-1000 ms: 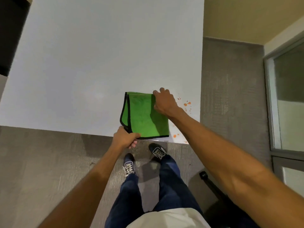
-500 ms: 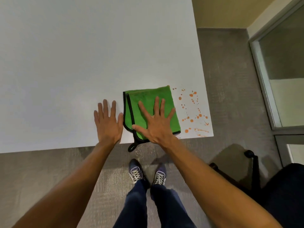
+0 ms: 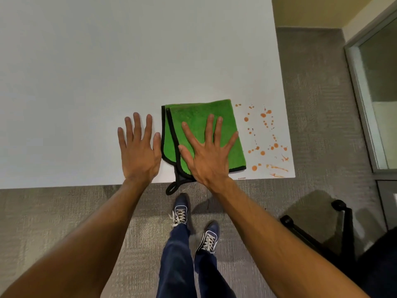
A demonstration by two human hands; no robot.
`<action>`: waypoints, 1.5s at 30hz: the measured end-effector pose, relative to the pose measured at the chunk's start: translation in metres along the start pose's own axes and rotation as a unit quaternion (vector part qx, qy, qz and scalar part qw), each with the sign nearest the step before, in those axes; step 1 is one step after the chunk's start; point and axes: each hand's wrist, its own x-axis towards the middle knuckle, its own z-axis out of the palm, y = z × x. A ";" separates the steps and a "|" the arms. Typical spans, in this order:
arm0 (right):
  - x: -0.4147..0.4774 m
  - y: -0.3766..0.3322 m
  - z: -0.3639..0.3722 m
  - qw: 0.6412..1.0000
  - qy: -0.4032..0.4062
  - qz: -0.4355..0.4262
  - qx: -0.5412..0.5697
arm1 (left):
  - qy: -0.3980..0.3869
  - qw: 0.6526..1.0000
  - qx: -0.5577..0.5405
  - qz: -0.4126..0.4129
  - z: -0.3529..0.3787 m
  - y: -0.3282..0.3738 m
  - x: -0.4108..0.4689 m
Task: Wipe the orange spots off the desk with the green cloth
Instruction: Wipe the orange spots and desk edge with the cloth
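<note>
R hand (image 3: 211, 155) flat, fingers spread, pressing cloth (image 3: 227, 119) at desk (image 3: 86, 72) near edge; spots (image 3: 263, 134) just right of cloth, so R nearer; L hand (image 3: 139, 149) flat, holding nothing.

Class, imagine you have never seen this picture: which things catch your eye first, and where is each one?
The bright green cloth stands out, folded flat near the white desk's front edge, with the right hand spread open on it. Just right of the cloth, orange spots speckle the desk's front right corner. The left hand lies flat on bare desk, left of the cloth.
</note>
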 end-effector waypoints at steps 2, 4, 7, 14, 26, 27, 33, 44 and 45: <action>0.005 0.001 0.000 1.000 -0.001 -0.004 -0.001 | -0.001 1.000 -0.002 -0.001 0.000 0.000 0.000; 0.019 0.003 0.000 1.000 -0.006 -0.010 0.003 | 0.000 1.000 -0.004 -0.002 0.000 0.001 -0.001; 0.055 0.011 -0.006 1.000 -0.016 -0.010 0.008 | 0.008 1.000 -0.001 0.001 0.000 0.001 -0.001; 0.068 0.014 -0.010 1.000 0.004 -0.008 -0.014 | 0.019 1.000 0.003 -0.001 0.001 0.001 -0.002; 0.016 0.011 -0.011 0.995 0.087 -0.057 -0.004 | 0.020 1.000 0.007 0.004 0.000 0.001 -0.001; 0.001 0.014 -0.010 0.995 0.081 -0.056 -0.004 | 0.020 1.000 0.007 0.004 0.000 0.002 -0.001; -0.012 0.012 -0.011 0.999 0.005 -0.011 -0.044 | 0.014 1.000 0.005 -0.001 0.000 0.002 -0.002; 0.008 0.012 -0.005 0.996 0.067 -0.058 -0.018 | -0.011 1.000 0.013 0.002 0.000 0.007 0.008; 0.012 0.014 -0.005 0.995 0.069 -0.068 -0.021 | -0.011 1.000 0.011 0.011 0.000 0.009 0.013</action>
